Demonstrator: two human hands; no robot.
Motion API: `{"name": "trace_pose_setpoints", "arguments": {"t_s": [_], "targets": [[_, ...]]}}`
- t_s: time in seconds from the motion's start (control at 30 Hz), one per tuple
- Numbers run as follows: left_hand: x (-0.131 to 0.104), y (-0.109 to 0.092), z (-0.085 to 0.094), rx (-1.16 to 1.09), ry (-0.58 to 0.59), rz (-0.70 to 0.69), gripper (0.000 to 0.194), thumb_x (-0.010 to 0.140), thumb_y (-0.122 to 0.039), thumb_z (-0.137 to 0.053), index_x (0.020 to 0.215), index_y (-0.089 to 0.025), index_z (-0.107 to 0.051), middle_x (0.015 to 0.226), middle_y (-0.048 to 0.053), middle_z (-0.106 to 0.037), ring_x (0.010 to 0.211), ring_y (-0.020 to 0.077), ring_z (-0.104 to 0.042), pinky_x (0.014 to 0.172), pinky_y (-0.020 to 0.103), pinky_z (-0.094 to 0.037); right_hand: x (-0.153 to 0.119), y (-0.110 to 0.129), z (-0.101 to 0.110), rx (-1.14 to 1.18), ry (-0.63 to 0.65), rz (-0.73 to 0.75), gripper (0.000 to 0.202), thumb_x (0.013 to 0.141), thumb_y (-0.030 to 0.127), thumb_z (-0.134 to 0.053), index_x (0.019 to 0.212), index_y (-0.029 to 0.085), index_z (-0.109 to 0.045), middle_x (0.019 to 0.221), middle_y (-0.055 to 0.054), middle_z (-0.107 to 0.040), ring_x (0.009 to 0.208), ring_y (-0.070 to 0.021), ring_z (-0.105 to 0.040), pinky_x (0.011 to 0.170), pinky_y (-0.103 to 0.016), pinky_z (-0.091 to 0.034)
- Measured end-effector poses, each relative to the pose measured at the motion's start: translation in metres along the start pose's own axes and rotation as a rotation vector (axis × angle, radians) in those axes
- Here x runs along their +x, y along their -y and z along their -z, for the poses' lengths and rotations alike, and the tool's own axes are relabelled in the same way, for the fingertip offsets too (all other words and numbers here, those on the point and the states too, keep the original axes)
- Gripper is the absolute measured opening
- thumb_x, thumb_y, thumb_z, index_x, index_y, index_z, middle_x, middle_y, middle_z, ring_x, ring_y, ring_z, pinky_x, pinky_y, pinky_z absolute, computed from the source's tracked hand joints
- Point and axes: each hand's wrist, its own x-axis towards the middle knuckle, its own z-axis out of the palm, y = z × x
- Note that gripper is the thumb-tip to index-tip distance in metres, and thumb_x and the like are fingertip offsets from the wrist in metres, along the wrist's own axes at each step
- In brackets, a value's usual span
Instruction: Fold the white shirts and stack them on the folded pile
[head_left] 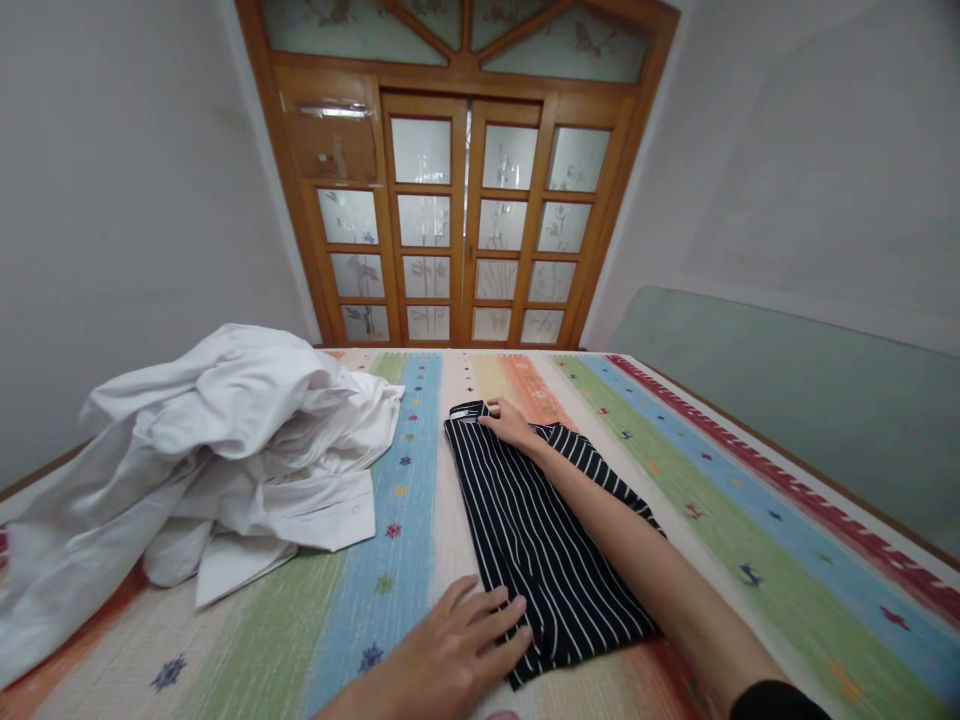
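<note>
A black shirt with thin white stripes lies partly folded on the patterned bedspread. At its far end, my right hand grips the neckline between thumb and fingers, close to a pale label. The right forearm crosses over the shirt and hides part of it, with a striped sleeve showing beyond the arm. My left hand rests at the shirt's near left edge, fingers spread, their tips on the fabric.
A rumpled heap of white clothing lies to the left. Wooden doors with frosted panes stand beyond the bed's far edge. A pale green panel runs along the right side, against the grey wall.
</note>
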Motion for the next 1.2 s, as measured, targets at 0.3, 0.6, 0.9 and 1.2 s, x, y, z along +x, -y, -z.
{"name": "trace_pose_setpoints", "arguments": {"t_s": [0.3,0.6,0.9,1.2], "targets": [[-0.001,0.030,0.048,-0.059,-0.543,0.448,0.038,0.091,-0.023,-0.047,0.128,-0.024,-0.050,0.139,0.011,-0.049,0.129,0.0243,-0.044,0.106,0.049,-0.038,-0.006,0.038,-0.014,0.369,0.133,0.334,0.027,0.071,0.014,-0.061,0.094,0.020,-0.048,0.075,0.004,-0.055,0.074,-0.0132,-0.056,0.075,-0.029,-0.046],[0.028,0.086,0.118,-0.144,-0.603,0.566,0.067,0.070,-0.048,-0.070,0.128,-0.020,-0.050,0.127,0.011,-0.057,0.121,0.0298,-0.050,0.100,0.045,-0.040,-0.076,0.098,0.042,0.675,0.565,0.597,0.040,0.077,0.033,-0.069,0.102,0.023,-0.040,0.089,0.000,-0.060,0.080,-0.0134,-0.059,0.071,-0.028,-0.046],[0.046,0.080,0.143,-0.473,-0.560,0.639,0.041,0.079,-0.053,-0.057,0.064,-0.015,-0.063,0.061,0.000,-0.058,0.059,0.0140,-0.050,0.054,0.023,-0.039,-0.099,0.085,0.065,0.149,0.323,0.572,0.069,0.072,0.048,-0.072,0.124,0.022,-0.036,0.102,-0.006,-0.058,0.080,-0.0175,-0.059,0.072,-0.033,-0.048],[0.046,0.091,0.156,-0.791,-1.294,0.855,0.033,0.069,-0.045,-0.072,0.066,-0.013,-0.062,0.057,0.001,-0.060,0.057,0.0147,-0.057,0.052,0.022,-0.045,-0.099,0.048,0.079,-0.380,0.072,0.579,0.053,0.082,0.014,-0.054,0.134,0.022,-0.044,0.109,-0.011,-0.065,0.094,-0.0253,-0.061,0.080,-0.035,-0.045]]}}
